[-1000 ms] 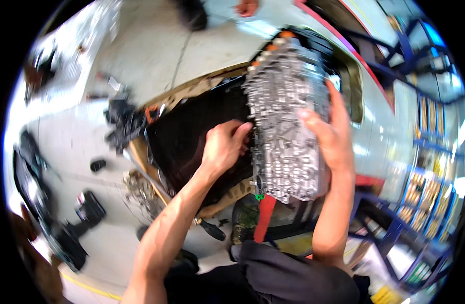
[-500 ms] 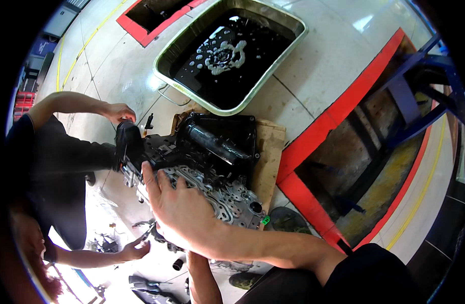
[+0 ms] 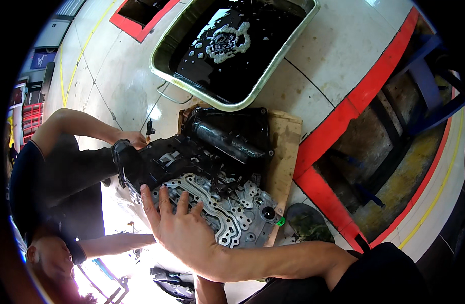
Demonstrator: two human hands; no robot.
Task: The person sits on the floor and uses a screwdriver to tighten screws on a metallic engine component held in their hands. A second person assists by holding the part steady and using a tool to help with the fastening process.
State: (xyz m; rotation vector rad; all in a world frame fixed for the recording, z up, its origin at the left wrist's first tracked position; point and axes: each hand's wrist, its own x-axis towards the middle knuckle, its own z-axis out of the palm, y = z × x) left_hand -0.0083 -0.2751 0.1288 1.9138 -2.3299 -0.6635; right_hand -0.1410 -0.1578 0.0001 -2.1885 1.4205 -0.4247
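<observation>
My right hand (image 3: 187,238) lies palm down with its fingers spread, over the near edge of a greasy gearbox-like metal assembly (image 3: 225,207). Its silver face is full of curved oil channels and bolt holes. My left forearm (image 3: 209,291) comes up under the right arm, and the left hand itself is hidden. Black parts, among them a ribbed dark pan (image 3: 232,134), make up the assembly's far side. At its left end a co-worker's hand (image 3: 133,139) touches the black housing; the co-worker's other forearm (image 3: 118,245) ends behind my right hand.
A wooden board (image 3: 283,139) lies beneath the assembly. Beyond stands a metal tray (image 3: 164,66) full of dark oil with foam. To the right is a red-edged floor pit (image 3: 323,134) with a blue frame (image 3: 427,83). The co-worker (image 3: 45,177) crouches at left.
The assembly has shifted, and more of its silver face shows. The co-worker's lower hand has moved right, behind my right hand. The view has also shifted; my right hand stays spread.
</observation>
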